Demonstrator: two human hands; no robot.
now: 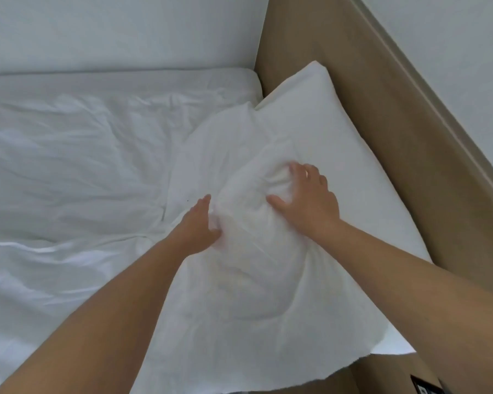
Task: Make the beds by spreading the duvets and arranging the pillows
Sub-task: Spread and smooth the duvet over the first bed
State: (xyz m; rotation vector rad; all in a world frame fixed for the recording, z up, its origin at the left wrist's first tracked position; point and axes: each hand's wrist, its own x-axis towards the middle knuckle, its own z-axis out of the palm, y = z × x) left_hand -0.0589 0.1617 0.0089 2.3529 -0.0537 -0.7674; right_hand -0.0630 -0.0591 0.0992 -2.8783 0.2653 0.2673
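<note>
A white pillow (256, 274) lies on top at the head of the bed, its cloth bunched up in the middle. My left hand (197, 226) grips a fold of that pillow from the left. My right hand (306, 196) clutches the bunched cloth from the right, fingers curled into it. Under it a second white pillow (319, 120) leans against the headboard. The crumpled white duvet (69, 172) covers the bed to the left of the pillows.
A tan wooden headboard (396, 137) runs diagonally along the right. White wall (111, 29) stands behind the bed, with the mattress edge (125, 81) below it. A dark socket plate (423, 386) shows at the bottom right.
</note>
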